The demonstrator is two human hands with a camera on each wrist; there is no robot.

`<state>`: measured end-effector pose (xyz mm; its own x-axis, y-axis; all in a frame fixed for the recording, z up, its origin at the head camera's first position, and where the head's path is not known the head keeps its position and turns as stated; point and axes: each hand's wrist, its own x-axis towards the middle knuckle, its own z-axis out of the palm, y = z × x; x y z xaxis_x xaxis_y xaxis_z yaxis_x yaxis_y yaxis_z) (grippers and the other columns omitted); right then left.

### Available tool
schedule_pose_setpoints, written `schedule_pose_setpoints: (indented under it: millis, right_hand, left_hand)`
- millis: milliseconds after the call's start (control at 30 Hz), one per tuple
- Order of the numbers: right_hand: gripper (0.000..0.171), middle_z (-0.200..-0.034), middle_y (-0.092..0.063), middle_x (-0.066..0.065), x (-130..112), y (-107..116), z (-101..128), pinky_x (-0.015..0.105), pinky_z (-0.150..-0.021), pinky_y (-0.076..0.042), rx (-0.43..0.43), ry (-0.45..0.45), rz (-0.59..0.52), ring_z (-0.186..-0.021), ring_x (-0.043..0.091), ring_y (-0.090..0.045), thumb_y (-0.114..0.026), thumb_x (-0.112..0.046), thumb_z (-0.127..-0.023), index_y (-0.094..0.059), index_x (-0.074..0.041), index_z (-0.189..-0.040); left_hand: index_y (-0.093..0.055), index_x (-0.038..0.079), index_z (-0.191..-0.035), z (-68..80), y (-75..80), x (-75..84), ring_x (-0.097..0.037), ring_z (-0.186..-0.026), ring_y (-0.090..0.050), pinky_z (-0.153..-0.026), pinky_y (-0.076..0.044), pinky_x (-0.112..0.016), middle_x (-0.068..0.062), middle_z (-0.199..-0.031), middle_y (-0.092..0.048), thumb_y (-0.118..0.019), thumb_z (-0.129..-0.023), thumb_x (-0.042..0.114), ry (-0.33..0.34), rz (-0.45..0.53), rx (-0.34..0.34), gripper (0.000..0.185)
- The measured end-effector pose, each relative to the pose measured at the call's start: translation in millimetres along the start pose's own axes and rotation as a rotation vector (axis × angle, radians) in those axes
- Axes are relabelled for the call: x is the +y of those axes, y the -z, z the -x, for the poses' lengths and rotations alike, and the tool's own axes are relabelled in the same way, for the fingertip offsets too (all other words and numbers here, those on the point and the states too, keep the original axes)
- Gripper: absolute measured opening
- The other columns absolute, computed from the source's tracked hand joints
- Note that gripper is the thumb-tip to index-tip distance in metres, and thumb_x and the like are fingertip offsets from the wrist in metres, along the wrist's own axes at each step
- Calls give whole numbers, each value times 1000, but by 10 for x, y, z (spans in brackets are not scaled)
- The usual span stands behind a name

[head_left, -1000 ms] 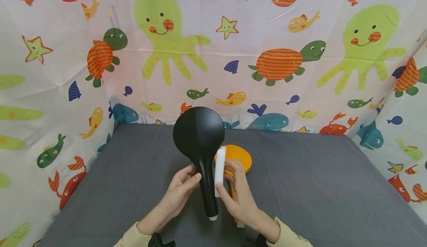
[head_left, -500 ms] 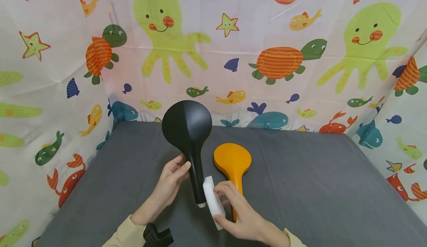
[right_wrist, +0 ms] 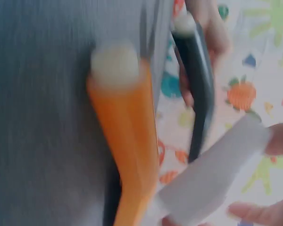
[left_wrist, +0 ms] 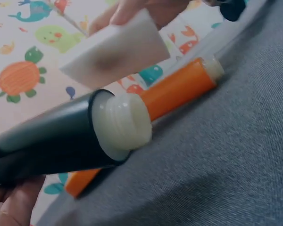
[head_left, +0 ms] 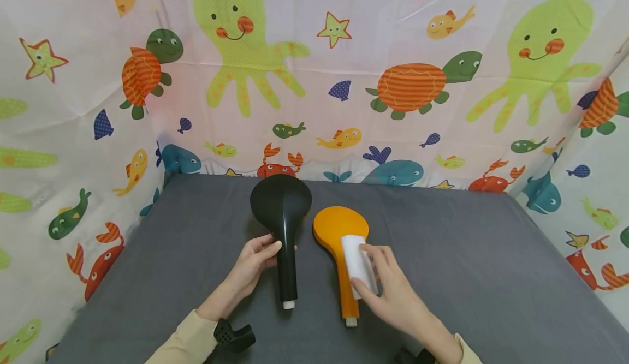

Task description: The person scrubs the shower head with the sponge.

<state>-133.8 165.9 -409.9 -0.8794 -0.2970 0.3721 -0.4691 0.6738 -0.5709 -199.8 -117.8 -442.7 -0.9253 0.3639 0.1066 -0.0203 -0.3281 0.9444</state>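
My left hand [head_left: 251,263] grips a black shower head [head_left: 281,203] by its handle, round face end pointing away from me. The whitish threaded end [left_wrist: 127,120] of that handle shows large in the left wrist view. Between the thumb and fingers of my right hand [head_left: 395,293] is a white sponge block [head_left: 357,263], held over the handle of an orange shower head [head_left: 340,226]. A dark smudge marks one face of the sponge in the left wrist view. The orange shower head lies on the grey cloth, its pale threaded end [right_wrist: 114,66] towards me.
Grey cloth [head_left: 467,260] covers the table. A curtain printed with sea animals [head_left: 314,102] hangs behind it and along both sides. Black wrist-camera mounts [head_left: 235,336] sit by the sleeves.
The sponge has left the side of the black handle, dropped past its end, and swung right over the orange handle. The black shower head has shifted left and now sits lower.
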Motion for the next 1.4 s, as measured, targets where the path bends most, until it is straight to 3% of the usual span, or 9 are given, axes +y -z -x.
schedule_pose_setpoints:
  millis: [100,200,567,767,933,1233,1400]
  right_hand:
    - [59,-113,-42,15,78,100,-21,36,-63,-49,19,-130,157,-83,24,-51,-68,-27,-84,-40,-7,-132]
    - [65,-110,-41,20,131,146,-7,39,-64,-50,10,-202,260,-82,30,-51,-68,-29,-83,-38,-2,-133]
    - [66,-105,-40,20,175,105,111,34,-61,-47,-133,-316,343,-81,29,-46,-68,-31,-80,-43,3,-130]
    - [59,-100,-40,19,173,73,144,32,-56,-46,-145,-313,364,-76,27,-46,-70,-28,-78,-48,5,-121]
    - [59,-99,-39,17,182,34,149,32,-53,-45,-161,-319,375,-74,27,-45,-70,-30,-78,-49,4,-119]
    - [64,-99,-40,17,182,-12,155,32,-53,-45,-224,-348,433,-74,25,-44,-73,-40,-75,-50,4,-116]
    - [63,-92,-41,14,204,-36,181,29,-45,-40,-190,-288,500,-69,22,-42,-72,-50,-73,-55,1,-106]
  left_hand:
    - [-39,-22,-126,-11,25,-58,-17,-92,-66,-82,-51,-31,-10,-103,-66,-50,-95,7,58,-6,7,43]
    - [-38,-22,-126,-14,40,-98,-16,-91,-66,-80,-51,-30,-10,-100,-68,-50,-95,8,92,-9,12,44]
    - [-40,-24,-123,-11,56,-151,-14,-88,-66,-74,-52,-26,-14,-100,-67,-53,-93,7,162,-4,75,45]
    - [-40,-20,-126,5,71,-166,-16,-92,-66,-78,-52,-27,-25,-114,-60,-52,-94,10,224,-35,101,45]
    - [-39,-20,-127,8,75,-170,-19,-95,-65,-80,-52,-29,-26,-120,-56,-50,-95,10,246,-44,122,45]
    - [-44,-22,-119,18,100,-134,-19,-90,-66,-74,-53,-30,-16,-105,-64,-51,-93,6,297,-94,157,39]
    - [-51,-20,-109,37,113,-73,-17,-83,-63,-70,-53,-30,-13,-98,-62,-50,-94,7,339,-238,168,32]
